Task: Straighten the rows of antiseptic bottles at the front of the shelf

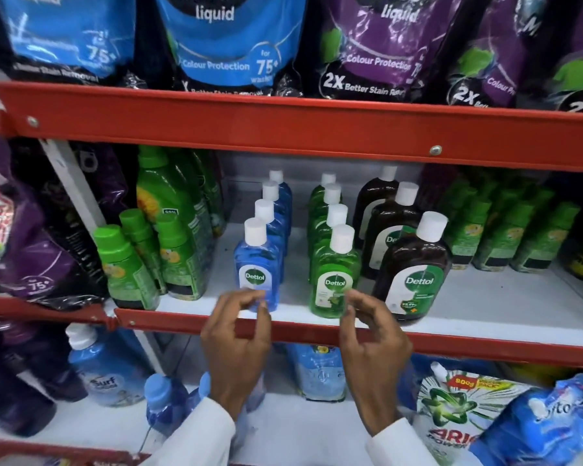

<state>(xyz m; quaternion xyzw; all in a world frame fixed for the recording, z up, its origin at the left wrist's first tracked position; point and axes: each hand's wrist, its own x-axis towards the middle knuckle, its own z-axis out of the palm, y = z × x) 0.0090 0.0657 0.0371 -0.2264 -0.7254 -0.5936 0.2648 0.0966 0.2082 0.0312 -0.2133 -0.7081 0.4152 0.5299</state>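
Three rows of white-capped antiseptic bottles run front to back on the white middle shelf: blue, green and dark brown. The front blue bottle, the front green bottle and the larger front brown bottle stand upright near the red front lip. My left hand is just below the blue bottle, fingertips curled loosely at its base, holding nothing. At the lower right corner of the green bottle is my right hand, fingers bent and apart, with nothing in its grip.
Green-capped bottles crowd the shelf left of the blue row, more green bottles stand to the right. Detergent pouches sit on the shelf above. Below the red shelf rail are blue bottles and a detergent bag.
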